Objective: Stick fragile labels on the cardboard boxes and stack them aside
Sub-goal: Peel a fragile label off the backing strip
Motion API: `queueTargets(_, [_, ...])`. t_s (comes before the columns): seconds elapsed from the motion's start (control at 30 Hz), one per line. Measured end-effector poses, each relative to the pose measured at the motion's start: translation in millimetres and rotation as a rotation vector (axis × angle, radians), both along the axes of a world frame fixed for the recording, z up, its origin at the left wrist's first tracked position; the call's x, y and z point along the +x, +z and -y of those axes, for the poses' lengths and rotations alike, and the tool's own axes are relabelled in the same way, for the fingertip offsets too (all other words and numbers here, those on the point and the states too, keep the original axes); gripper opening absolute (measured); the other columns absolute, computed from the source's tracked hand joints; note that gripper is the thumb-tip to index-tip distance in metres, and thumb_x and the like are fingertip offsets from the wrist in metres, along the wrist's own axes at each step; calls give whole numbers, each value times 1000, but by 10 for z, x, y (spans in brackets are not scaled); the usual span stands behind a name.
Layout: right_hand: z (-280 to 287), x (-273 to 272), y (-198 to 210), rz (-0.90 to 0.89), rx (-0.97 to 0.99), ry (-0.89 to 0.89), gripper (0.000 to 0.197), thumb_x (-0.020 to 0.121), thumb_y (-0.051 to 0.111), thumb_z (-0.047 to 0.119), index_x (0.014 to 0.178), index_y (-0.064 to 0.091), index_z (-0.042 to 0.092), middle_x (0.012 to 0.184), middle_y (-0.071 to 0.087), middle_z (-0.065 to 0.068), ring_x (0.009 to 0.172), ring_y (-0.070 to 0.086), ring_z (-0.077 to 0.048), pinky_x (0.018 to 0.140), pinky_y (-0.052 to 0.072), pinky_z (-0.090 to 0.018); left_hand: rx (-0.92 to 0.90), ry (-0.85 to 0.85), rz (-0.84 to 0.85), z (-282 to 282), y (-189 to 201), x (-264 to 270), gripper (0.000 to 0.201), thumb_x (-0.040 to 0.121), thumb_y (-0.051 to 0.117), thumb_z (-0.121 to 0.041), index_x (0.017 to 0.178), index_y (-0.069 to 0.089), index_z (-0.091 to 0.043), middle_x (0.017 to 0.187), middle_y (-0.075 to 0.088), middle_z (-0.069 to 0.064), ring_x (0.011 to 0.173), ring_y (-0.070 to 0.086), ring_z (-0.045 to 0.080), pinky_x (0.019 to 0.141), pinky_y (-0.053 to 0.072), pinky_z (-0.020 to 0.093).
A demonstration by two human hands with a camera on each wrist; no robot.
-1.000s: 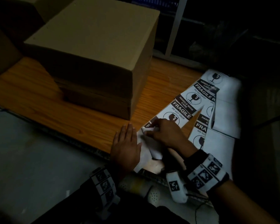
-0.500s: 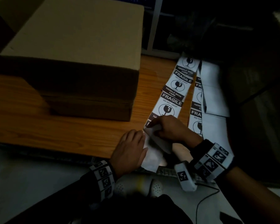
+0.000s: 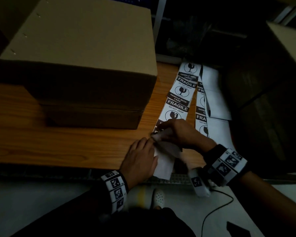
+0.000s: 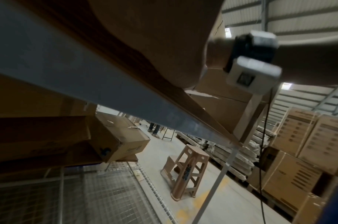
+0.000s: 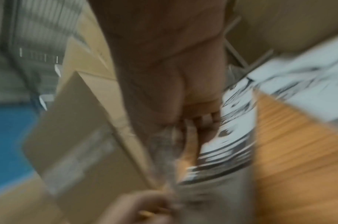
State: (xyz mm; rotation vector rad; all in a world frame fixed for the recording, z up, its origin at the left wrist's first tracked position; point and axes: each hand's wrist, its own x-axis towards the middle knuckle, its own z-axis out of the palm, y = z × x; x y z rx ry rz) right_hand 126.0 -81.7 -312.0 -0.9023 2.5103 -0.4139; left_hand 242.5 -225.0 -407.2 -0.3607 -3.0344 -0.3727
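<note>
Left hand (image 3: 140, 159) flat, fingers straight, pressing the white backing strip (image 3: 163, 165) onto the desk (image 3: 67, 144) near its front edge. Right hand (image 3: 179, 134) curled, pinching a fragile label (image 3: 158, 135) at the strip's end. Cardboard boxes (image 3: 85, 53) stacked to the left on the desk, just beside the label strip (image 3: 178, 103).

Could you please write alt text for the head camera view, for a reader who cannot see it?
A person's right hand peels a label from a strip of fragile labels on a wooden table, while the left hand lies flat, holding down the white backing paper. Two stacked cardboard boxes stand to the left in dim light.
</note>
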Motion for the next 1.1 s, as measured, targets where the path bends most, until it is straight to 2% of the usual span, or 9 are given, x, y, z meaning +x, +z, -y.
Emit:
queueTargets(0.13, [-143, -18, -35, 92, 6, -11, 34, 89, 64, 47, 98, 75, 16, 96, 73, -1, 86, 67, -13, 76, 51, -31, -39, -4, 24, -9, 10, -7, 51, 89, 41, -42, 112, 69, -6, 125, 61, 12, 112, 54, 26, 96, 45, 42])
queueTargets(0.23, [-60, -56, -22, 106, 132, -56, 41, 96, 57, 41, 82, 68, 4, 70, 62, 0, 64, 55, -11, 57, 38, -21, -36, 2, 34, -7, 13, -5, 52, 89, 44, -42, 118, 65, -5, 127, 60, 11, 113, 53, 26, 97, 45, 41])
queueTargets(0.33, [88, -82, -16, 52, 176, -99, 37, 94, 61, 40, 93, 68, 4, 88, 65, -6, 77, 55, -15, 62, 36, -26, -17, -1, 25, -4, 25, 0, 54, 89, 35, -42, 113, 67, -6, 124, 60, 11, 112, 53, 26, 97, 45, 41])
queueTargets(0.5, [303, -77, -134, 97, 351, -102, 44, 94, 57, 46, 116, 63, 8, 116, 65, -13, 105, 61, -27, 79, 43, -30, -6, -12, -35, 12, -1, 5, 37, 88, 47, -40, 97, 69, -11, 116, 61, 10, 110, 52, 26, 95, 43, 41])
queueTargets(0.67, [245, -129, -184, 158, 301, -58, 37, 96, 59, 34, 121, 68, 8, 124, 66, -11, 111, 62, -25, 85, 43, -28, 9, 5, 16, 17, -1, -2, 59, 89, 34, -42, 120, 64, -3, 125, 61, 10, 113, 54, 26, 97, 44, 41])
queueTargets(0.8, [55, -165, -331, 210, 136, -212, 34, 88, 69, 37, 97, 76, 5, 94, 74, -12, 82, 68, -16, 73, 51, -30, -17, -9, 64, 21, 7, 0, 56, 89, 41, -41, 123, 62, -2, 125, 61, 12, 115, 53, 27, 99, 46, 41])
queueTargets(0.87, [4, -159, -376, 244, 52, -271, 31, 87, 71, 36, 83, 76, 6, 73, 71, -5, 58, 58, 0, 57, 44, -18, -25, -8, 57, 15, 11, -5, 52, 89, 49, -41, 122, 63, -2, 125, 61, 13, 115, 54, 27, 99, 46, 42])
queueTargets(0.93, [-14, -149, -384, 262, 5, -300, 31, 87, 72, 34, 78, 76, 5, 63, 65, -2, 45, 48, 3, 50, 37, -14, -29, -4, 37, 15, 11, -6, 50, 88, 52, -40, 119, 64, -3, 123, 62, 12, 114, 55, 27, 98, 46, 42])
queueTargets(1.1, [-83, -161, -413, 311, -80, -393, 26, 85, 74, 34, 85, 79, 8, 78, 73, -13, 61, 52, -8, 59, 39, -23, -53, -8, 29, 0, 9, -10, 54, 88, 40, -41, 116, 66, -2, 120, 63, 14, 111, 57, 29, 95, 48, 42])
